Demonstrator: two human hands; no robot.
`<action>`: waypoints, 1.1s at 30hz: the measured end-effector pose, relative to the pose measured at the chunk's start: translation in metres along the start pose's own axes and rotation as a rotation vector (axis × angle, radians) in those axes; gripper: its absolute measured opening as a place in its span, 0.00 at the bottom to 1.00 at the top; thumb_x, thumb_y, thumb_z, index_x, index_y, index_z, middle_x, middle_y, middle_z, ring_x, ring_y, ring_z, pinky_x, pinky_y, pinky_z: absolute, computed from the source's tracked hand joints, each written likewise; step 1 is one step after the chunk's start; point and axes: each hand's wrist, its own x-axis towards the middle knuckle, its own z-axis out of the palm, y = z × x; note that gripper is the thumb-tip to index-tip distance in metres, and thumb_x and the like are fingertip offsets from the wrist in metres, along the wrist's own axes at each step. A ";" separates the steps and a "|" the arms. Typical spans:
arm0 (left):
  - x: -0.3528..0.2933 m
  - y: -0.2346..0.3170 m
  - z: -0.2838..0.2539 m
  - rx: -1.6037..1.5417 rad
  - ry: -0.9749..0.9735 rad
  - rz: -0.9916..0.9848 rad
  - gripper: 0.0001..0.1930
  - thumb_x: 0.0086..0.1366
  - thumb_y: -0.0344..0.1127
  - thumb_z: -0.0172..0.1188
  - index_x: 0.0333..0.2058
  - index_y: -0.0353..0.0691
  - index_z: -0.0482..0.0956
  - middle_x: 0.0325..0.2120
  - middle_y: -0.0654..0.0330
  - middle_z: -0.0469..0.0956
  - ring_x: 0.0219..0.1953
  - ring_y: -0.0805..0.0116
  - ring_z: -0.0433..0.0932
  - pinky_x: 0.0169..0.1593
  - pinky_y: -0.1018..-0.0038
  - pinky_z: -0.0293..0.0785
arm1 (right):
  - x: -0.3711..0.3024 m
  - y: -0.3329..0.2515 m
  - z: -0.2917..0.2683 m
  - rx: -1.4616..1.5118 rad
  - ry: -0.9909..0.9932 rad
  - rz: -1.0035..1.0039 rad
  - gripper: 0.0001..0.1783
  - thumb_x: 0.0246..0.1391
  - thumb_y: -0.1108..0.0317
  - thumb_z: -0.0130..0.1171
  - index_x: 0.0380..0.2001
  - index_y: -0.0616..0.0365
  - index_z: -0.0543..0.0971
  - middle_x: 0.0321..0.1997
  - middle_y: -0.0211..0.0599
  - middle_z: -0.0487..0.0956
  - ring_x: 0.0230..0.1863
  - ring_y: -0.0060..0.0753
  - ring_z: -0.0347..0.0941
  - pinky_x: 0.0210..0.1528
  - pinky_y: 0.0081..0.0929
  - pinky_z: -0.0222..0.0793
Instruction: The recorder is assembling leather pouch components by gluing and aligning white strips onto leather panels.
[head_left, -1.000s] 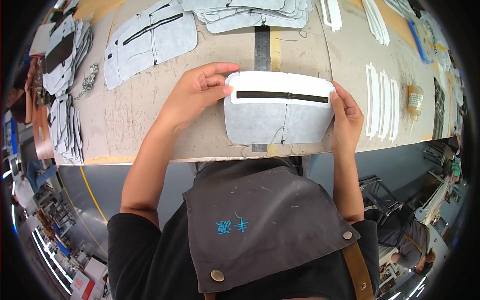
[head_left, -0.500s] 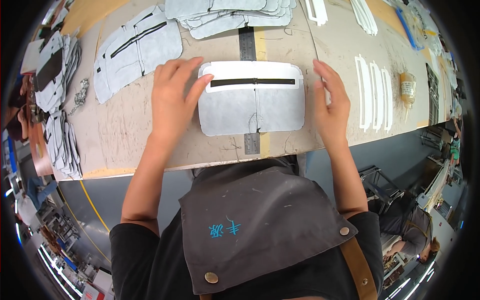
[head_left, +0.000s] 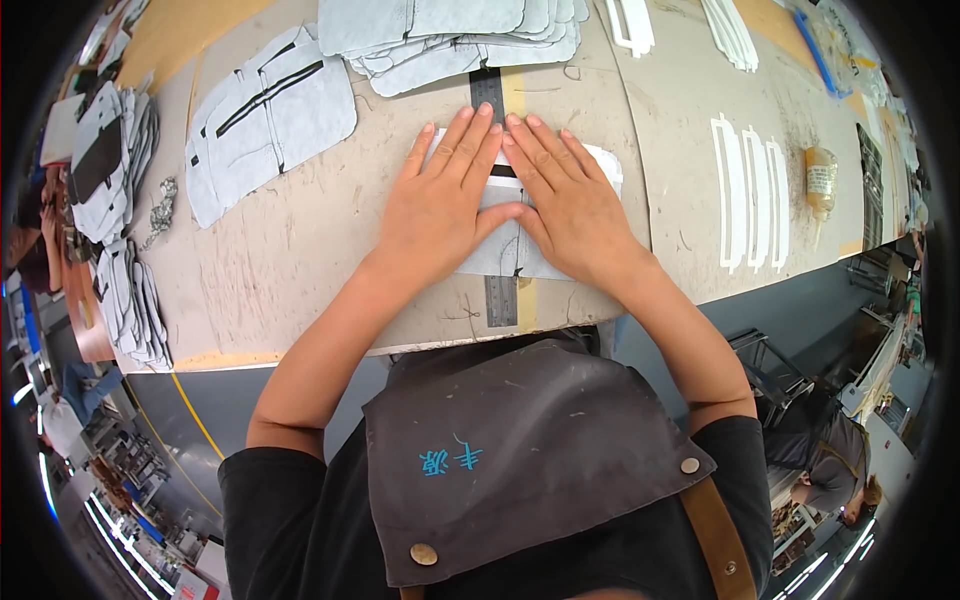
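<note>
My left hand (head_left: 440, 195) lies flat with its fingers stretched out over the left half of a grey fabric panel (head_left: 497, 250). Beside it my right hand (head_left: 570, 195) presses flat on the panel's right half. The two thumbs meet at the middle. Between the hands part of a black zipper slot (head_left: 503, 171) shows, and a white frame-shaped strip (head_left: 606, 160) peeks out at the upper right. Most of the panel is hidden under my palms. A metal ruler (head_left: 501, 302) runs beneath the panel, next to a yellow tape strip (head_left: 526, 302).
A stack of grey panels (head_left: 420, 30) lies at the far side, with another slotted panel (head_left: 270, 115) to its left. More piles (head_left: 105, 160) stand at the left edge. White frame strips (head_left: 750, 195) and a glue bottle (head_left: 821, 180) lie on the right.
Both hands have come inward from the panel's two sides and now lie flat on top of it, covering most of the white strip and the slot.
</note>
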 end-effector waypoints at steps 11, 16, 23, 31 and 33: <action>0.001 -0.018 -0.011 -0.224 0.163 -0.106 0.26 0.56 0.30 0.63 0.54 0.35 0.70 0.52 0.54 0.71 0.54 0.56 0.68 0.55 0.65 0.66 | -0.017 0.013 -0.006 0.103 0.172 0.199 0.33 0.57 0.62 0.54 0.61 0.67 0.61 0.69 0.51 0.57 0.71 0.49 0.49 0.70 0.38 0.46; 0.010 -0.018 -0.023 -0.398 0.026 -0.312 0.17 0.53 0.25 0.64 0.44 0.34 0.78 0.38 0.54 0.75 0.40 0.57 0.73 0.43 0.68 0.70 | -0.025 0.029 -0.012 0.212 0.297 0.313 0.29 0.53 0.71 0.57 0.58 0.67 0.66 0.63 0.52 0.64 0.63 0.55 0.58 0.64 0.40 0.54; -0.003 -0.024 -0.051 -0.969 -0.027 -0.482 0.06 0.59 0.27 0.64 0.35 0.33 0.81 0.32 0.65 0.78 0.35 0.76 0.72 0.39 0.78 0.67 | -0.019 0.029 -0.022 1.104 0.397 0.614 0.21 0.55 0.67 0.62 0.51 0.64 0.74 0.37 0.28 0.77 0.37 0.17 0.68 0.41 0.15 0.64; -0.035 -0.090 -0.046 -0.711 0.542 -0.655 0.08 0.62 0.32 0.61 0.37 0.35 0.81 0.31 0.65 0.80 0.32 0.75 0.75 0.38 0.80 0.71 | 0.072 0.021 -0.041 1.299 0.496 0.516 0.18 0.60 0.60 0.57 0.46 0.63 0.77 0.37 0.26 0.78 0.37 0.14 0.69 0.40 0.15 0.64; -0.041 -0.099 -0.041 -0.440 0.471 -0.489 0.07 0.60 0.31 0.62 0.35 0.34 0.81 0.31 0.61 0.79 0.34 0.71 0.76 0.36 0.77 0.72 | 0.113 0.036 -0.057 1.381 0.562 0.456 0.20 0.60 0.59 0.57 0.48 0.64 0.76 0.40 0.30 0.79 0.40 0.17 0.71 0.45 0.16 0.65</action>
